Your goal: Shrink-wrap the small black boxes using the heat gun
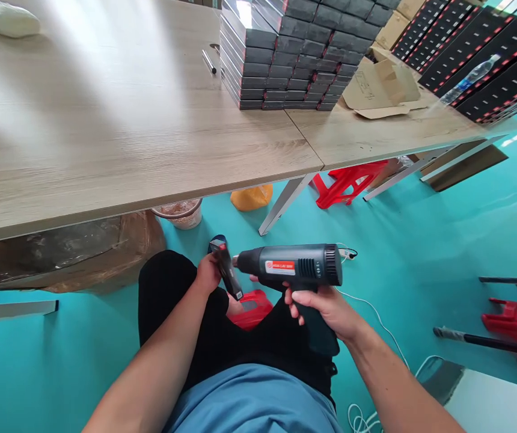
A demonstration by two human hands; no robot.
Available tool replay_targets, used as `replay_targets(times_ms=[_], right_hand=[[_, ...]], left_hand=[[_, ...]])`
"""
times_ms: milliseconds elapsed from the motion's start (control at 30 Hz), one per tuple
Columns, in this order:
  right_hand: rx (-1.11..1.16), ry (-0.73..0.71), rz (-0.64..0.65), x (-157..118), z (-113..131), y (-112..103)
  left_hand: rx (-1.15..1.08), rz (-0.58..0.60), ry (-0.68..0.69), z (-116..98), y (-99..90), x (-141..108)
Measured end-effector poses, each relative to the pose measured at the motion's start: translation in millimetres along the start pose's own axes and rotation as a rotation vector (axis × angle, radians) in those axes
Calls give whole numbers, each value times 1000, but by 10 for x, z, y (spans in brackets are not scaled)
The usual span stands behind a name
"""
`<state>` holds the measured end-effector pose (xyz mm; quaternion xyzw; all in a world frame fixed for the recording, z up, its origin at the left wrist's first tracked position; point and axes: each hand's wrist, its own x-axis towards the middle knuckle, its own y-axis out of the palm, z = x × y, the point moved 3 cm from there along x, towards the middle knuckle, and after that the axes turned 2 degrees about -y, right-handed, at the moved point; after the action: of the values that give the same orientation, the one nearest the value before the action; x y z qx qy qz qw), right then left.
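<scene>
Where tables (118,138) meet, boxes (285,66) overlook the heat gun (290,264).

Blue top (253,397), softly creased; black trousers (168,288); forearms (150,367), left hand (207,274), right hand (328,305) bare.

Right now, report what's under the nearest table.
A plastic-covered box, a bin and a yellow object show partly; the tabletop covers the rest and anything farther back.

Heat gun (301,260): red-and-white label (280,267), white capitals, roughly "HUA-LAI WEI", blurred; small marks near rear, unreadable. Slim dark box (228,270): pale lettering, too small. Opened cardboard (382,87): dark printing, illegible. Black boxes (484,45) at right: tiny white marks
</scene>
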<state>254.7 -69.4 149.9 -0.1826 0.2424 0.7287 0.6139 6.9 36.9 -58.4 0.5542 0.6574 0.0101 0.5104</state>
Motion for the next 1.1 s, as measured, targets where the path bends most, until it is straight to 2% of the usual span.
replay_targets(times_ms=[133,200,267,333,433,500,600,667,700,733,767,833,900,967,1033,1100], right_hand=[[-127,110,249,-163,2,95],[-207,153,273,-195,-31,-4],[-242,151,201,-135,-37,-159],[-221,103,68,15,3,-286],[-168,-2,-103,297,137,-295],[-132,-39,-89,424,239,-175],[-176,-19,173,403,327,44],[-257,72,364,266,292,78],[-301,126,420,190,253,40],[-343,168,422,125,208,-34],[-364,195,369,78,163,-136],[-335,191,193,28,83,-355],[-231,155,-28,-1,6,-524],[-133,132,-184,-46,-80,-568],[-75,134,-182,-101,-170,-452],[-22,121,-57,-142,-240,-221]], left_hand=[[-111,193,-234,-50,93,-122],[-123,262,-324,-64,132,-199],[-149,325,-381,-64,172,-268],[-179,384,-406,-53,212,-318],[-159,408,-442,-8,235,-348],[-121,376,-460,15,218,-344],[-84,288,-442,-3,163,-340],[-105,269,-401,-41,147,-361],[-127,274,-380,-61,151,-376],[-153,281,-361,-79,159,-389],[-176,282,-344,-93,168,-397],[-214,236,-310,-109,174,-382],[-244,135,-267,-114,154,-323],[-265,6,-230,-106,106,-238],[-279,-116,-210,-89,43,-152],[-286,-202,-181,-75,-19,-83]])
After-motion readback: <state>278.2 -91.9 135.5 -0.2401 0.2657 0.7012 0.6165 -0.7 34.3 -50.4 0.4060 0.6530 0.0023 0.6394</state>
